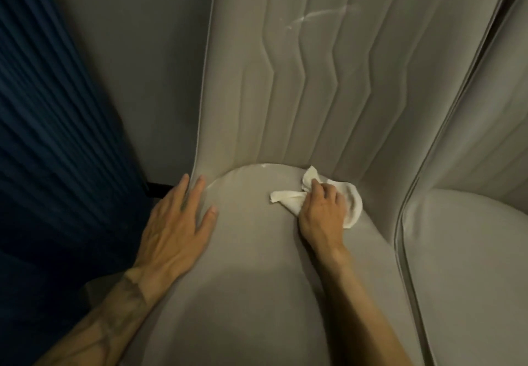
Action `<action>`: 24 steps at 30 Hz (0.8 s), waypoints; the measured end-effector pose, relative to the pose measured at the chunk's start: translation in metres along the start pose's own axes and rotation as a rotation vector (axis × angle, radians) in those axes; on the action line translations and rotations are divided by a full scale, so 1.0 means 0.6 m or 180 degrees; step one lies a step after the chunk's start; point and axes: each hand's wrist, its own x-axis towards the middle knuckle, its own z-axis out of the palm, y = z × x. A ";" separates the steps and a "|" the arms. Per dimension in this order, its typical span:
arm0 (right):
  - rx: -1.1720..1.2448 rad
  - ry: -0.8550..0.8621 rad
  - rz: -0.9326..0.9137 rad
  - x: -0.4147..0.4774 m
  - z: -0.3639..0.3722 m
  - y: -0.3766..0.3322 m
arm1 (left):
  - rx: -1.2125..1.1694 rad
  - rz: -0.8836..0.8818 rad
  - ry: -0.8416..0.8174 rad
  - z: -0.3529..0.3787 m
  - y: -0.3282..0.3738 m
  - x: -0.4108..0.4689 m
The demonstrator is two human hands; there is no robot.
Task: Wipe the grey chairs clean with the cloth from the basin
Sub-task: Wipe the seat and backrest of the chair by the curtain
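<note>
No text, label, brand, number or sign can be read anywhere in the frame. The chair shows only plain grey upholstery with stitched seams, and the cloth at centre right is plain white. Dark marks on the left forearm, lower left, are too blurred to make out.

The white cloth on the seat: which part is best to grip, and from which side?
Grip the bunched middle of the cloth, coming from above and from the front edge of the seat. The right hand already holds it there. Its loose corners spread flat and would slip.
</note>
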 end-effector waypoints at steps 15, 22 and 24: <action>0.0267 -0.0306 -0.0897 0.027 0.058 -0.200 | -0.0214 0.0037 0.0125 0.010 -0.007 0.003; -0.0565 -0.0287 -0.0662 0.068 -0.004 -0.042 | -0.0239 0.0025 0.0139 0.018 -0.013 0.002; -0.0518 -0.0260 -0.0435 0.066 0.011 -0.066 | -0.0222 0.0033 0.0159 0.021 -0.013 0.002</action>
